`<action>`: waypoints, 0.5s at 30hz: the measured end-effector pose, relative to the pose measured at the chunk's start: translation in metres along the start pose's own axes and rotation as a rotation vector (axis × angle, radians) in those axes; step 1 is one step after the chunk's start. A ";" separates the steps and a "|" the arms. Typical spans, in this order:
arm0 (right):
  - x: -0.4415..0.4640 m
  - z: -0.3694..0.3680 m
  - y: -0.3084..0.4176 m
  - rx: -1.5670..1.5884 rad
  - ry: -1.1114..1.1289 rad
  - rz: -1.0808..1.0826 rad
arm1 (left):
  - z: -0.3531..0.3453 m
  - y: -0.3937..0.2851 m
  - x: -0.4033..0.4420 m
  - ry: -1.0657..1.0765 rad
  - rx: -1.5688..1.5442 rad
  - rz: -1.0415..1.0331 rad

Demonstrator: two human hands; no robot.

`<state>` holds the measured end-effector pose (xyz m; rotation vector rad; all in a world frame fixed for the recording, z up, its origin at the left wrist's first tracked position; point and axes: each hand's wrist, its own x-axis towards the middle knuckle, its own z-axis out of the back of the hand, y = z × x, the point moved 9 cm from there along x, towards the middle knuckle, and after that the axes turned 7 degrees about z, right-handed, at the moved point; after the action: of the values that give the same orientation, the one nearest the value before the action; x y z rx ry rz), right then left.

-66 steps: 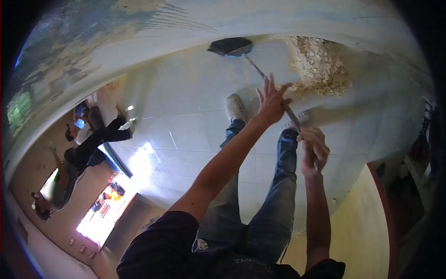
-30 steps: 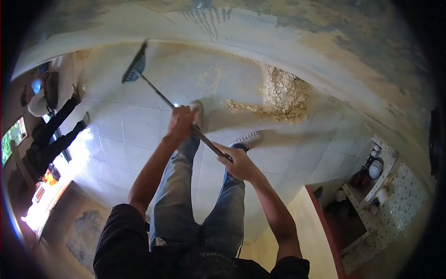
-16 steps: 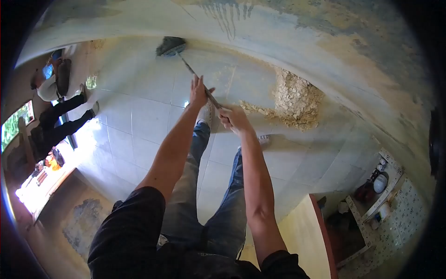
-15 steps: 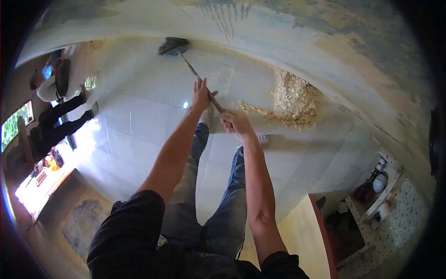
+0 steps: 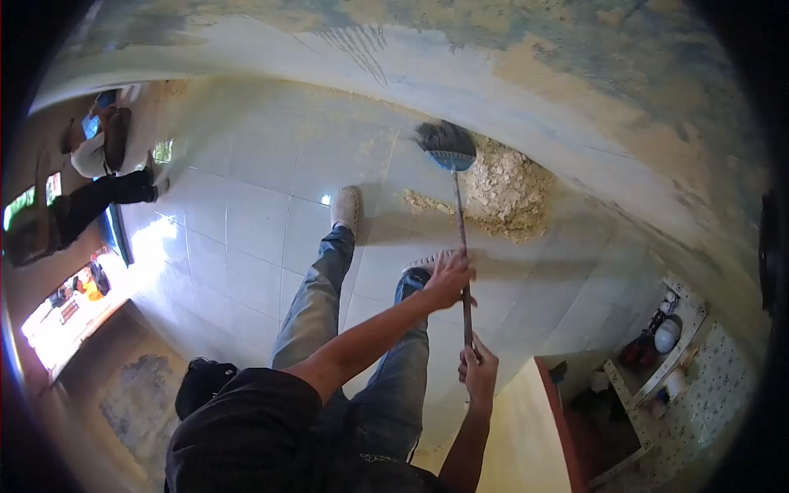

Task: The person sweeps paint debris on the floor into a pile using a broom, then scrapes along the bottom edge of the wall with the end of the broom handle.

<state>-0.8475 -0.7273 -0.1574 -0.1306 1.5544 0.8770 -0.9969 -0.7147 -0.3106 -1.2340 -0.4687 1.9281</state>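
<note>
A long-handled broom [image 5: 450, 154] with dark bristles and a blue base rests its head on the tiled floor, against the left side of a heap of pale flakes [image 5: 514, 193]. My left hand [image 5: 449, 279] is around the middle of the handle, some of its fingers loosely spread. Lower down, near the handle's end, my right hand [image 5: 479, 370] is closed on it. A thin trail of crumbs [image 5: 423, 201] runs left from the heap, beside the handle. My shoes [image 5: 347, 207] stand on the tiles to the left of the broom.
A wall [image 5: 592, 107] with patchy, peeling paint curves along the far side. At left, another person [image 5: 94, 156] is near a bright doorway. A low yellow wall with a red edge [image 5: 560, 419] and a tiled shelf [image 5: 690, 394] with assorted items stand at right.
The broom head has swung right along the wall's foot to the heap. Both my hands have moved right and nearer my body with the handle. The other person's legs have shifted.
</note>
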 end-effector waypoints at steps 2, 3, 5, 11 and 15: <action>-0.030 0.016 0.009 -0.034 -0.002 -0.024 | 0.010 -0.040 -0.023 -0.013 0.061 -0.224; -0.044 0.019 0.016 -0.031 0.015 -0.029 | 0.019 -0.049 -0.036 -0.027 0.069 -0.218; -0.063 0.012 0.031 -0.047 0.057 -0.041 | 0.043 -0.054 -0.059 -0.062 0.015 -0.218; -0.036 -0.062 0.053 -0.153 0.361 -0.027 | 0.134 0.015 -0.103 -0.307 0.046 0.004; 0.055 -0.181 0.080 -0.629 0.508 0.651 | 0.216 0.125 -0.104 -0.562 0.081 0.164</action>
<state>-1.0491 -0.7562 -0.1847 -0.3261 1.7574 1.9577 -1.2165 -0.8511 -0.2322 -0.6799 -0.5773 2.4104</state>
